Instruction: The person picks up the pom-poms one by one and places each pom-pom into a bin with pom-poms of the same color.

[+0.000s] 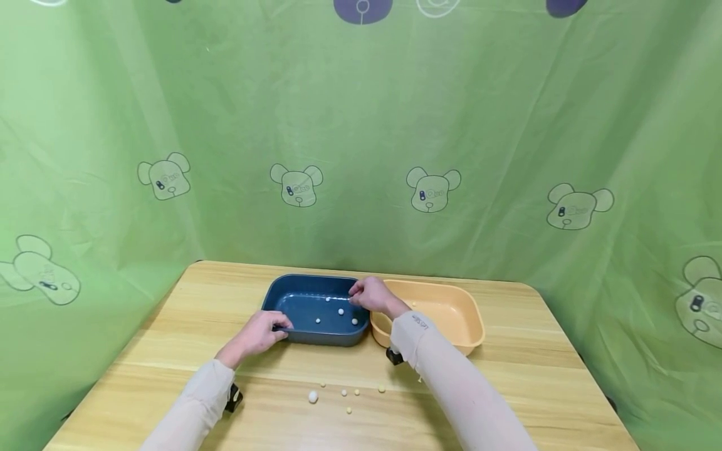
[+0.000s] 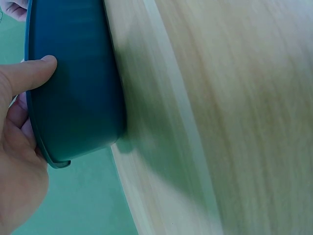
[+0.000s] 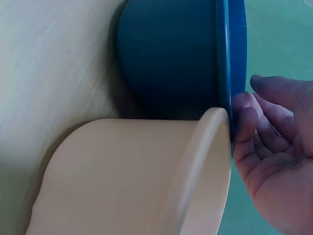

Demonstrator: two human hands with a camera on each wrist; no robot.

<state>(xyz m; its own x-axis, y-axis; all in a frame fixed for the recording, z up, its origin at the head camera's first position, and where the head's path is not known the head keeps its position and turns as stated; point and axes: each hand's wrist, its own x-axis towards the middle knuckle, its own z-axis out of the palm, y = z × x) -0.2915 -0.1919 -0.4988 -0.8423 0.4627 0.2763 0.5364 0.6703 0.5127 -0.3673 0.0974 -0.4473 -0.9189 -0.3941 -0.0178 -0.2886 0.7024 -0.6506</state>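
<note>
Sleeve [image 1: 468, 382] lettered "Slim", blue basin [image 1: 324, 339] beyond

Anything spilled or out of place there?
Possibly: several small white and yellow balls lie loose on the pale wooden table, outside the rectangular blue basin, where similar white balls sit. No damage is visible.

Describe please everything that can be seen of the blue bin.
The blue bin is dark blue, oblong and open-topped, with rounded corners, a raised rim and a smooth, glossy inside; it looks like plastic. It stands upright on the table, close beside the orange bin; whether the two touch is unclear. A few small white balls lie inside. The left hand grips its near left rim, thumb outside. The right hand is at its right end; contact there is unclear.
</note>
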